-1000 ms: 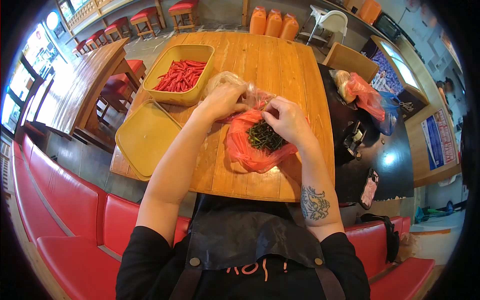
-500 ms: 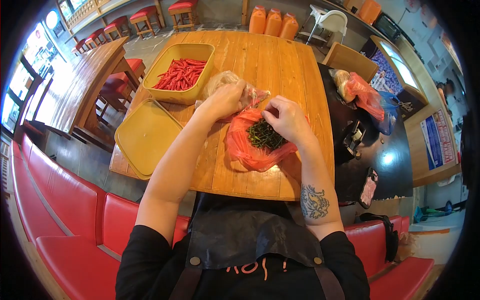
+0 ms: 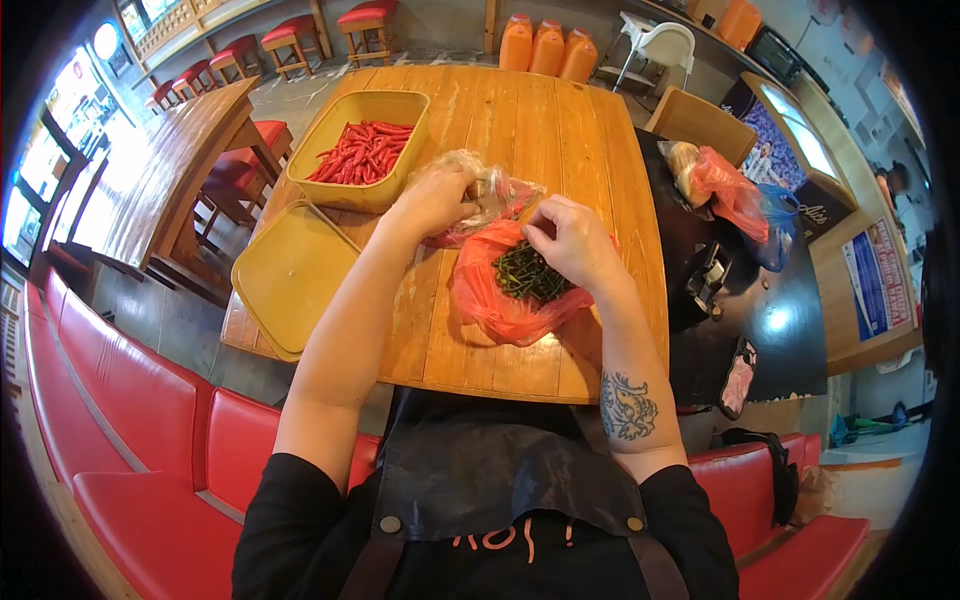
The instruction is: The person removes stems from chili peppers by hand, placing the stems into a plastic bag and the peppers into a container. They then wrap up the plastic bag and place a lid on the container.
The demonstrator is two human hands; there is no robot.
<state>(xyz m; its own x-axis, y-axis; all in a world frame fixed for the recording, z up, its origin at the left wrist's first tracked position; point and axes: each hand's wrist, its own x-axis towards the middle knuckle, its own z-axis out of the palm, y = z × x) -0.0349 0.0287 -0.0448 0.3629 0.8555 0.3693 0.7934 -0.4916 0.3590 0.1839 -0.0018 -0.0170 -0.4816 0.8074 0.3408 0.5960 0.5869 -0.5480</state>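
Observation:
My left hand [image 3: 436, 203] is at a clear plastic bag [image 3: 497, 187] with something red inside. Its fingers curl down at the plastic, and their tips are hidden. Over the right edge of a red plastic bag [image 3: 497, 317] is my right hand [image 3: 572, 238], thumb and fingers pinched together; whatever they may hold is too small to make out. Green chilli stems [image 3: 530, 272] fill the red bag's open mouth. Behind my left hand, a yellow tub [image 3: 417, 150] holds many red chillies [image 3: 365, 152]. Its yellow lid [image 3: 290, 280] lies flat in front of it, at the table's left edge.
The wooden table [image 3: 420, 340] stands before me. On a black table [image 3: 770, 355] at right are filled plastic bags [image 3: 735, 195], a black device [image 3: 710, 275] and a phone [image 3: 738, 378]. Red benches [image 3: 140, 350] flank me. Orange jugs [image 3: 546, 45] stand beyond the table.
My left hand has shifted slightly left and lower at the clear bag, uncovering more of the plastic. The right hand, still pinched, has barely moved.

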